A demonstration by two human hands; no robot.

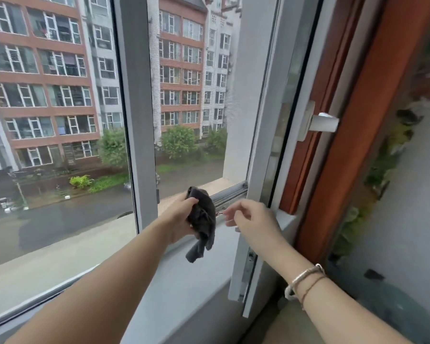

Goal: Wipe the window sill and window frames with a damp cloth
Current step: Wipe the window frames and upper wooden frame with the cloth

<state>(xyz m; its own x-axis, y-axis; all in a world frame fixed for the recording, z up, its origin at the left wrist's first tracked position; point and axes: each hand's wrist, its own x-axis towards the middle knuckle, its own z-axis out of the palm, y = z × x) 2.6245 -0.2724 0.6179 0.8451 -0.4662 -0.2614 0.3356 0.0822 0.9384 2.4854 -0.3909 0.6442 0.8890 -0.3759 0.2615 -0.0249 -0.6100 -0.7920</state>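
A dark grey cloth (204, 219) hangs bunched from my left hand (178, 217), which grips it above the lower window frame (184, 274). One end of the cloth dangles toward the grey sill. My right hand (252, 219) hovers just right of the cloth with loosely curled fingers, holding nothing, near the bottom track (230, 193) of the opened window. The grey vertical frame post (137, 115) stands to the left of the opening.
The opened sash (266, 135) swings inward on the right, with a white handle (323, 122) sticking out. An orange-brown wooden casing (353, 135) borders it. A fly screen covers the opening. Fixed glass fills the left side.
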